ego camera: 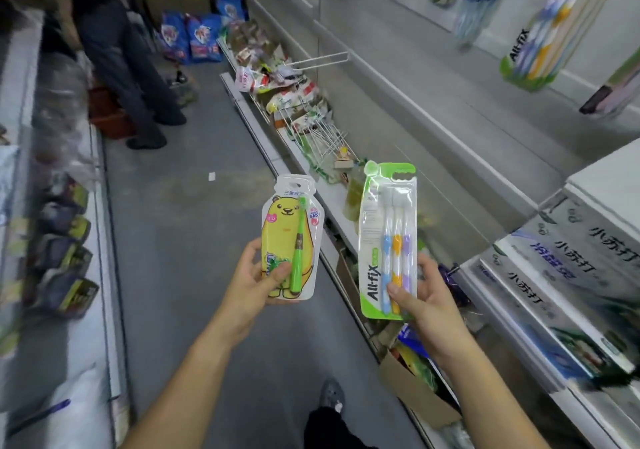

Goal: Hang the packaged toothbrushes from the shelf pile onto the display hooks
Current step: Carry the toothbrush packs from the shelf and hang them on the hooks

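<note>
My left hand (250, 279) grips the lower part of a child's toothbrush pack (289, 220), a yellow bear card with one green brush, held upright over the aisle floor. My right hand (424, 294) holds the bottom of a green and white All-fix three-brush pack (386, 226), also upright, a little to the right. A bare white wire display hook (320, 59) juts from the grey back panel further down the aisle. More toothbrush packs (535, 50) hang from hooks at the upper right, blurred.
A pile of packs and loose wire hooks (304, 116) lies on the low shelf on the right. Stacked toothpaste boxes (568, 268) fill the near right shelf. A person (117, 67) stands in the aisle at upper left. An open cardboard box (415, 389) sits below.
</note>
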`<state>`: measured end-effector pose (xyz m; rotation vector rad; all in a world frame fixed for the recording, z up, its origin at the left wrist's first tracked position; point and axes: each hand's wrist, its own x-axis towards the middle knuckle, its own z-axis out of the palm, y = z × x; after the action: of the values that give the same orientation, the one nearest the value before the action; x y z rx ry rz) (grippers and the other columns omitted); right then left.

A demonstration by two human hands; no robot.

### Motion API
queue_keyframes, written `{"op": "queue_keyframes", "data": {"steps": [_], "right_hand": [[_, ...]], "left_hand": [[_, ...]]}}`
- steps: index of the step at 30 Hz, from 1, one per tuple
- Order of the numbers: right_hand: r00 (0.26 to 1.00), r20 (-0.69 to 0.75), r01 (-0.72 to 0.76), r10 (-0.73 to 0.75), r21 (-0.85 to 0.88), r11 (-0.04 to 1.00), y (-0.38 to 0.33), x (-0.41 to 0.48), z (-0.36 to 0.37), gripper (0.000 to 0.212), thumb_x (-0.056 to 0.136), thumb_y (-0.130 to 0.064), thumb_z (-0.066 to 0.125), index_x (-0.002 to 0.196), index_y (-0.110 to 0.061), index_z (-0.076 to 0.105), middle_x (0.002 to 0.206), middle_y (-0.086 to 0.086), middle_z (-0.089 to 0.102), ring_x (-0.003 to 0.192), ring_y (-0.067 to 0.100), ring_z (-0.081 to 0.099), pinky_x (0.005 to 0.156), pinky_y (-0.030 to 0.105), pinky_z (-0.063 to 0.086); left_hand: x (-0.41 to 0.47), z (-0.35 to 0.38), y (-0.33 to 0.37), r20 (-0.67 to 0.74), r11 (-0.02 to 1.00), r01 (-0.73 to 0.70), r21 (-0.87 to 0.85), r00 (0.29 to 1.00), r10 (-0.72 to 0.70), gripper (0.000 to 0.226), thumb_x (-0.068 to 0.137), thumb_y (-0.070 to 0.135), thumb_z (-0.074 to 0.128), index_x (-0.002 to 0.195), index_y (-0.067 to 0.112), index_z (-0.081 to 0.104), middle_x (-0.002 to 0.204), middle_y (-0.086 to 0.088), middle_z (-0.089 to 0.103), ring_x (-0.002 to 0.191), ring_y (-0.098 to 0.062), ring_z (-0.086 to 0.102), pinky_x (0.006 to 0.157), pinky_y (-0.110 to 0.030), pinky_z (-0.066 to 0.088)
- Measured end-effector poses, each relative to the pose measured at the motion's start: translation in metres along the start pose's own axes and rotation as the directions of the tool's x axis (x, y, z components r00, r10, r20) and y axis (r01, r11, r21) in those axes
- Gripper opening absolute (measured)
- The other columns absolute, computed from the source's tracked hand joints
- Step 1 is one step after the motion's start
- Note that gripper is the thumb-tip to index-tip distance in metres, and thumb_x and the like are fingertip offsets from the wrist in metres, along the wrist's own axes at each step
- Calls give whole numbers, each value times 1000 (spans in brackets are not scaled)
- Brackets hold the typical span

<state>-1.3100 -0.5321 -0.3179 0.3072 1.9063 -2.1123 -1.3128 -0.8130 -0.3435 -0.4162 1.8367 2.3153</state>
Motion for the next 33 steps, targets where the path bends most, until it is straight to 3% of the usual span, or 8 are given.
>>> {"op": "queue_keyframes", "data": {"steps": [4,11,15,22,26,30,33], "right_hand": [[1000,16,-9,10,-52,999,-21,60,-3,55,87,4,71,127,-27,52,112,9,76,105,30,73,96,60,54],[998,68,-11,14,-45,999,-48,131,18,61,86,1,73,131,-32,49,111,10,76,104,30,73,93,56,56],[999,49,-19,18,14,1000,-58,169,45,65,73,-23,77,131,-33,50,116,8,75,107,29,72,93,53,56],[996,-85,0,6,70,998,-66,234,88,51,93,0,64,130,-32,52,118,9,74,107,31,72,96,54,55],[984,-179,1,8,53,999,-77,257,113,54,91,5,67,128,-31,52,115,9,76,106,30,73,93,54,56],[956,-292,-10,17,27,1000,-77,272,121,60,85,4,74,129,-30,53,112,8,76,105,30,72,86,50,60],[931,-364,-14,29,44,999,-76,283,115,64,81,1,79,132,-29,54,113,9,76,107,30,71,85,48,60]], "left_hand": [[46,1,25,-9,1000,22,12,1000,-22,104,48,57,97,132,23,46,116,-9,75,94,-34,76,64,-47,63],[109,-10,55,-39,1000,1,-10,999,-1,103,48,57,97,132,24,47,117,-11,75,95,-37,75,65,-50,63],[157,-30,67,-33,1000,6,0,999,-6,104,46,58,98,131,25,48,118,-12,75,95,-37,75,66,-52,63],[255,-67,96,99,1000,7,12,995,-8,104,38,62,98,126,30,51,110,-9,77,88,-34,77,62,-47,64],[305,-80,112,224,998,53,33,973,-59,80,55,48,94,122,32,53,111,-14,76,86,-34,77,62,-48,64],[346,-75,124,318,992,81,99,942,-108,103,37,61,98,124,30,52,109,-11,77,87,-34,77,64,-48,64],[377,-57,128,390,990,89,111,912,-125,104,38,61,98,125,30,51,113,-12,76,91,-36,76,66,-49,64]]}}
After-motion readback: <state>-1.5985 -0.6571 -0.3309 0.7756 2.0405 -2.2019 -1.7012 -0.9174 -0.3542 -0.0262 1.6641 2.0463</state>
